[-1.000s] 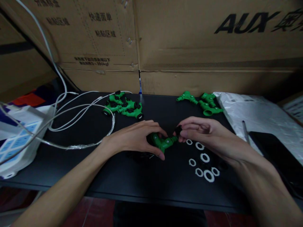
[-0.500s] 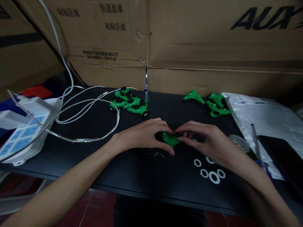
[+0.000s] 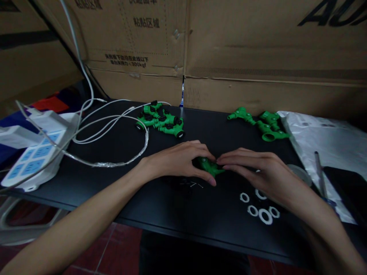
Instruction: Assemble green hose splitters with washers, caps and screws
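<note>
While the left hand (image 3: 183, 160) curls round a green fitting (image 3: 211, 167), thumb below and fingers above, the right hand (image 3: 259, 164) meets it from three o'clock, fingertips drawn together at the fitting's end. I cannot tell whether those fingertips pinch anything. The fitting sits over the middle of the black counter (image 3: 172, 217), partly hidden by the hands.

From the fitting, a few thin metal pins (image 3: 193, 185) lie close by at seven o'clock. Several white rings (image 3: 266, 222) are scattered between four and five o'clock, below the right hand. Between ten and eleven o'clock, a cluster of green fittings with black parts (image 3: 169, 129) lies near the cardboard (image 3: 258, 46) at twelve. Another group of green fittings (image 3: 273, 134) lies between one and two o'clock, beside a pale plastic bag (image 3: 332, 141). Far out at three o'clock are a pen (image 3: 319, 172) and a dark phone (image 3: 348, 187); at nine, a white power strip (image 3: 51, 166) with looping cables (image 3: 109, 164).
</note>
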Available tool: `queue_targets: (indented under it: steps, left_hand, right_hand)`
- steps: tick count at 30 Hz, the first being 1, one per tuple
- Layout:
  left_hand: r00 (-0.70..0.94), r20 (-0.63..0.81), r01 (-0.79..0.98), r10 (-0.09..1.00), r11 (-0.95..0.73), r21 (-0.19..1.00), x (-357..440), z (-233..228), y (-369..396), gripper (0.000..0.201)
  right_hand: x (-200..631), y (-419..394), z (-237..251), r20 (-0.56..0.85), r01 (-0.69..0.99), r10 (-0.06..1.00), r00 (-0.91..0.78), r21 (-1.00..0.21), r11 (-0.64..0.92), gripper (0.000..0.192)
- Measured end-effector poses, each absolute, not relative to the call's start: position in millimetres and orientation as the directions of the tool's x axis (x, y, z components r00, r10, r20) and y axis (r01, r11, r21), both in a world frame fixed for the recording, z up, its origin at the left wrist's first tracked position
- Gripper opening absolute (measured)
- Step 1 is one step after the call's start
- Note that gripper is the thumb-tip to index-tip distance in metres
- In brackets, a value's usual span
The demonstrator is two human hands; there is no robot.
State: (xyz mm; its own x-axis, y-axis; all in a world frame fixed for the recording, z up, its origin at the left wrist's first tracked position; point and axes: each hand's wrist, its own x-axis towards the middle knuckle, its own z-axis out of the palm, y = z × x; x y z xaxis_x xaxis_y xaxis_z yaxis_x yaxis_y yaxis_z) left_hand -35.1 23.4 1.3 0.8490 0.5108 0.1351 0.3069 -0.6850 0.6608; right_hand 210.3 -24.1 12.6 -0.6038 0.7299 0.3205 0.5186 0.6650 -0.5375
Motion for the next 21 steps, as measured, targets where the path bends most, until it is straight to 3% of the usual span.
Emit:
queue_targets:
  steps: [10,15,18,21]
  left_hand:
    - [0.834,0.142,0.304,0.533,-0.658,0.689,-38,3,26,0.037]
    - [0.696,0.223,0.463,0.682,-0.664,0.587,-50,15,33,0.024]
    - [0.682,0.101,0.586,0.724,-0.624,0.517,-58,19,36,0.025]
    - [0.716,-0.053,0.613,0.696,-0.591,0.524,-64,15,38,0.024]
  right_hand:
    - [210,-23,12,0.259,0.538,0.760,-0.596,-0.574,0.617,0.016]
    - [209,-24,12,0.226,0.545,0.772,-0.595,-0.592,0.593,0.018]
    - [207,-23,13,0.212,0.550,0.783,-0.585,-0.605,0.575,0.017]
    - [207,-24,14,0.189,0.558,0.794,-0.578,-0.618,0.554,0.017]
